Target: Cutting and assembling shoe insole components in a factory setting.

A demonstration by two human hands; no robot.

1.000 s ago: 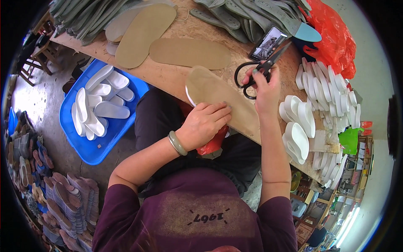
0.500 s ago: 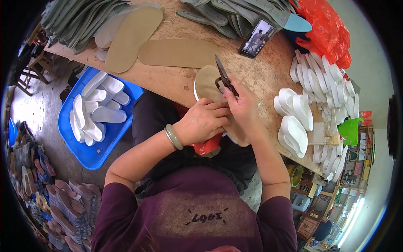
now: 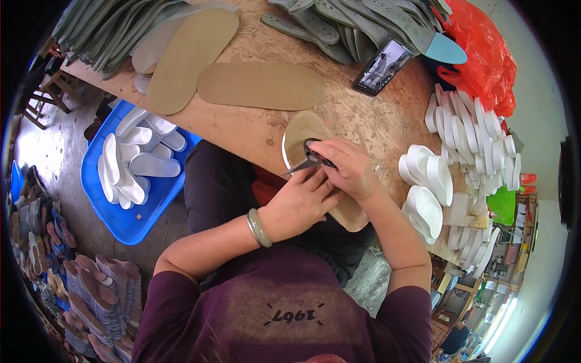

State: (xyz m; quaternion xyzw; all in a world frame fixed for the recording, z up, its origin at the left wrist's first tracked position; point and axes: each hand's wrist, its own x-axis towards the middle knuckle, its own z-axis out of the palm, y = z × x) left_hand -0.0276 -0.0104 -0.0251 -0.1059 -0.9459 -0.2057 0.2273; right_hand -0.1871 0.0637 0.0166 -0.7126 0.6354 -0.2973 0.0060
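A pair of dark-handled scissors [image 3: 301,166] is gripped in my right hand [image 3: 350,168]; the blades point left and down, just over the fingers of my left hand. Under both hands lies a tan insole-shaped piece [image 3: 304,128], slanting from the table edge toward my lap. A white rim shows along its left side. My left hand [image 3: 296,207], with a bangle at the wrist, is closed on the middle of this piece, and its fingertips are partly hidden by my right hand.
Two large tan sheets [image 3: 261,86] lie on the wooden table [image 3: 248,132]. Grey sole pieces [image 3: 109,36] are piled at the back, near a propped phone [image 3: 382,68]. White soles [image 3: 428,175] stand at the right; more fill a blue tray [image 3: 134,227] at the left.
The scissors have swung from pointing up and away to pointing left and down toward my left hand. Both hands have moved slightly lower in view, and the whole view has shifted a little.
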